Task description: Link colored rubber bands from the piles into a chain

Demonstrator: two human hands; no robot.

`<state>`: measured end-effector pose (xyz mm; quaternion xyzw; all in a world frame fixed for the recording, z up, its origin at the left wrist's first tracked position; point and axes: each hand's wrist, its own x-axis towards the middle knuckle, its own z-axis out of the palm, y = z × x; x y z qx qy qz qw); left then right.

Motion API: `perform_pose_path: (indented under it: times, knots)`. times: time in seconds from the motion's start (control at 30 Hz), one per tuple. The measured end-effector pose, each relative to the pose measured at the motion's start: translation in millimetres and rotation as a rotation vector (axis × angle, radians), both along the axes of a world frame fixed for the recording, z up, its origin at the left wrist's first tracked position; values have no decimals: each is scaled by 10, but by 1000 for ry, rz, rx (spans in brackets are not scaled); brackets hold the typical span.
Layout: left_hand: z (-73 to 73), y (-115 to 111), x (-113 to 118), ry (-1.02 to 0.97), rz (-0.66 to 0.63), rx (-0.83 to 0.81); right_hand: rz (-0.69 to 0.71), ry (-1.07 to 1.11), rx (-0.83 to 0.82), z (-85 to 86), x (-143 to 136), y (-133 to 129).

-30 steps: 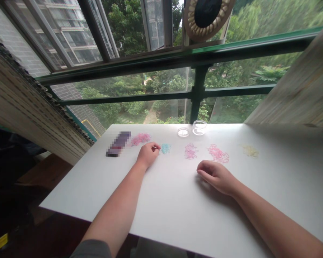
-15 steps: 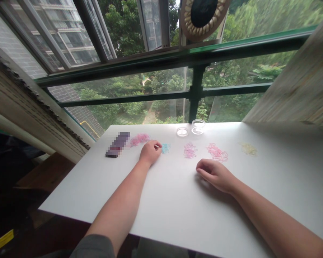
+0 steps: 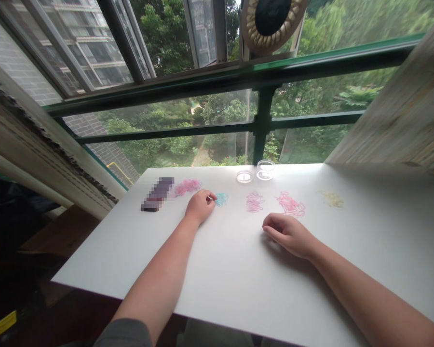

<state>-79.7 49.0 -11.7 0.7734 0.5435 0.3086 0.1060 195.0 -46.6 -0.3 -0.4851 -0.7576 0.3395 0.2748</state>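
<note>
My left hand (image 3: 201,206) is at the left edge of a small pile of blue bands (image 3: 222,199), thin and loop-like. Its thumb and forefinger are pinched together at the pile, and whatever lies between the tips is too small to make out. My right hand (image 3: 287,233) rests on its side on the white table (image 3: 224,270), fingers loosely curled in, with nothing visible in them. Just beyond it lie a pile of pink bands (image 3: 291,204) and a pile of lilac bands (image 3: 254,202).
Behind my left hand is a mixed pink and purple pile (image 3: 188,187), beside a pixelated dark oblong (image 3: 158,194). Yellow bands (image 3: 332,199) lie to the right. Clear round dishes (image 3: 245,177) stand at the far edge, below the window railing (image 3: 262,120).
My left hand has shifted very slightly left, its pinch still at the blue pile. The right hand and the piles look unchanged. The whole view has moved a little.
</note>
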Motion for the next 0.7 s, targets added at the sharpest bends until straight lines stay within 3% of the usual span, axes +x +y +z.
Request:
perform_pose_path:
  times: [0.23,0.47,0.7]
  knots:
    - [-8,1,-10,6,12,-17,3,-78,113,-9,-36,-8]
    - [-17,21,23,-3,47,17,268,-339,339,50,-554,1]
    - [-6,27,33,10,60,4,144,-514,318,88,-1019,240]
